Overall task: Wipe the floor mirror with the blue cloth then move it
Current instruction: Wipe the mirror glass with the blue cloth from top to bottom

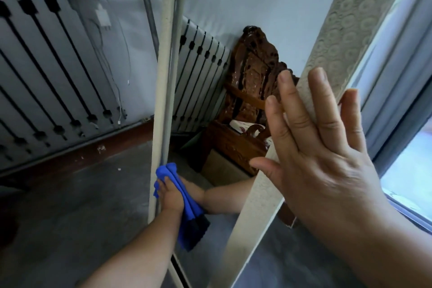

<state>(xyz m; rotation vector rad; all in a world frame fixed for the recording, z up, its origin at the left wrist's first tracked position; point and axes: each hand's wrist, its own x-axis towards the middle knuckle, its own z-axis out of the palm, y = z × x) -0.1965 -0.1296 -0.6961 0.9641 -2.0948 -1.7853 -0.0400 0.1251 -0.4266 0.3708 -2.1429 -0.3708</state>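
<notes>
The floor mirror [210,7] stands upright in a cream frame [163,77] in the middle of the head view, its glass reflecting a radiator and a carved wooden chair. My left hand [170,194] presses the folded blue cloth [187,213] against the lower left part of the glass, next to the left frame edge. The glass also reflects that hand and forearm. My right hand [327,152] lies flat with spread fingers on the mirror's right frame edge [257,206], steadying it and gripping nothing.
A grey radiator [46,65] with black bars lines the wall at the left, with a pipe [145,0] and loose wires [109,54] beside it. Grey concrete floor [81,206] lies below. A patterned curtain [346,18] and window frame [397,77] are at the right.
</notes>
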